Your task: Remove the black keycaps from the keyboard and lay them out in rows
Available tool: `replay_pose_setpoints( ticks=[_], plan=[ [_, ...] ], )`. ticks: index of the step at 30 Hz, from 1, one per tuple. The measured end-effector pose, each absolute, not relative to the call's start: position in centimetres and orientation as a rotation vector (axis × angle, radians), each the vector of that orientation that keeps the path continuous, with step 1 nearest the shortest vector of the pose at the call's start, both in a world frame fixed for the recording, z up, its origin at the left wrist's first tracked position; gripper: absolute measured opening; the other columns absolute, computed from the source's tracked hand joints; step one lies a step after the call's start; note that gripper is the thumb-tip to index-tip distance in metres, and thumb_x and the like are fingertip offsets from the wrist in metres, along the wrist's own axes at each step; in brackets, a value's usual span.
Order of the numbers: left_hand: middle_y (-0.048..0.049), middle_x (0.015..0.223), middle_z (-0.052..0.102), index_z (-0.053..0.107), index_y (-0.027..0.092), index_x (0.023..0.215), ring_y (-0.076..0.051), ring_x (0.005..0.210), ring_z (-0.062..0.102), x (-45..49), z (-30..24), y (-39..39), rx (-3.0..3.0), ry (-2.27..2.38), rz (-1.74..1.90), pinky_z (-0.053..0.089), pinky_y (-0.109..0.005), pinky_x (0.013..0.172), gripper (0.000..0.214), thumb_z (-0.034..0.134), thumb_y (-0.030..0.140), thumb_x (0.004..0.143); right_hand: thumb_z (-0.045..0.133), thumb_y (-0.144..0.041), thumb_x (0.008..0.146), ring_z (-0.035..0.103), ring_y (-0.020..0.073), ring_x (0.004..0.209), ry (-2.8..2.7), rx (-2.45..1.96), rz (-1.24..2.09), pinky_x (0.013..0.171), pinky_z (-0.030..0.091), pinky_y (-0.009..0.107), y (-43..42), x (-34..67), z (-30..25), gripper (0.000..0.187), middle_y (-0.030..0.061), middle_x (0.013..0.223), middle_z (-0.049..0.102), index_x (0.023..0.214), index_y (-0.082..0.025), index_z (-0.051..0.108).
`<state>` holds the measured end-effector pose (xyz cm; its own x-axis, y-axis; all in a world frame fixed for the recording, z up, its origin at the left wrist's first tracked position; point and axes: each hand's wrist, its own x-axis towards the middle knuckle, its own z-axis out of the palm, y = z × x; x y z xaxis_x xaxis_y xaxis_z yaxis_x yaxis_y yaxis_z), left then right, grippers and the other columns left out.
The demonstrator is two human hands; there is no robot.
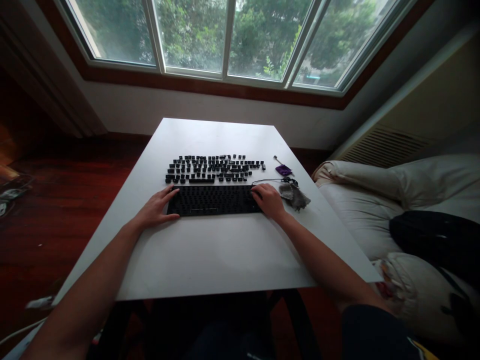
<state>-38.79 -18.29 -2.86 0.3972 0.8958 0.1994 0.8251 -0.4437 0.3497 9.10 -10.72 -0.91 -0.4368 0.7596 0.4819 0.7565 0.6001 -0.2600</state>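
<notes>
A black keyboard [215,201] with its keycaps off lies flat on the white table [210,250]. My left hand [157,206] holds its left end, thumb at the front corner and fingers at the back corner. At the right end, my right hand [269,200] has its bent fingers over the edge; part of that end is hidden under it. Behind the keyboard, loose black keycaps [202,180] are laid out in several rows. A grey cloth [296,196] lies just right of my right hand, with a black cable [268,180] running near it.
A small purple cloth or pouch [284,170] and a thin tool [276,159] lie at the table's right side. Beyond the table are a wall and a window [225,40]. On the right stands a pale sofa [348,200] with a black bag [431,240].
</notes>
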Motion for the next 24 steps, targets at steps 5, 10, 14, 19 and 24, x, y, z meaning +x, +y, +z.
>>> replay_pose_setpoints(
  ticks=[5,10,14,19,24],
  plan=[
    [-0.0119,0.168,0.024,0.031,0.028,0.161,-0.038,0.15,0.031,-38.7,-2.6,-18.5,2.442,1.537,0.547,0.031,-0.055,0.122,0.095,0.063,0.071,0.083,0.06,-0.027,0.094,0.063,0.0273,0.102,-2.26,-1.364,-0.006,0.092,0.049,0.041,-4.7,7.5,-0.8,0.02,0.0095,0.106,0.072,0.111,-0.022,0.07],
    [-0.0121,0.168,0.025,0.031,0.028,0.161,-0.038,0.15,0.031,-38.7,-2.6,-18.6,2.435,1.539,0.555,0.031,-0.055,0.121,0.095,0.063,0.071,0.083,0.066,-0.028,0.091,0.064,0.0264,0.094,-2.331,-1.579,0.002,0.082,0.048,0.038,-1.9,5.8,-1.5,0.019,0.0104,0.102,0.073,0.108,-0.021,0.072],
    [-0.012,0.168,0.025,0.03,0.028,0.161,-0.038,0.15,0.031,-38.8,-2.6,-18.6,2.434,1.535,0.547,0.031,-0.056,0.121,0.096,0.064,0.071,0.082,0.068,-0.024,0.09,0.064,0.0241,0.092,-2.336,-1.606,0.045,0.084,0.047,0.035,-1.4,5.5,-1.8,0.011,0.0096,0.098,0.073,0.099,-0.022,0.072],
    [-0.0117,0.168,0.023,0.03,0.028,0.161,-0.037,0.15,0.031,-38.8,-2.6,-18.6,2.437,1.538,0.546,0.031,-0.054,0.122,0.096,0.064,0.071,0.083,0.067,-0.022,0.088,0.064,0.024,0.092,-2.266,-1.513,0.066,0.084,0.048,0.036,-2.0,6.2,-1.1,0.011,0.0093,0.099,0.073,0.098,-0.021,0.07],
    [-0.0119,0.169,0.022,0.03,0.028,0.161,-0.037,0.151,0.03,-38.9,-2.6,-18.6,2.441,1.54,0.537,0.03,-0.054,0.122,0.096,0.064,0.071,0.083,0.067,-0.024,0.087,0.066,0.0197,0.082,-2.301,-1.294,0.326,0.076,0.05,0.032,-5.5,7.4,0.3,0.023,0.0031,0.092,0.074,0.11,-0.024,0.07]
  ],
)
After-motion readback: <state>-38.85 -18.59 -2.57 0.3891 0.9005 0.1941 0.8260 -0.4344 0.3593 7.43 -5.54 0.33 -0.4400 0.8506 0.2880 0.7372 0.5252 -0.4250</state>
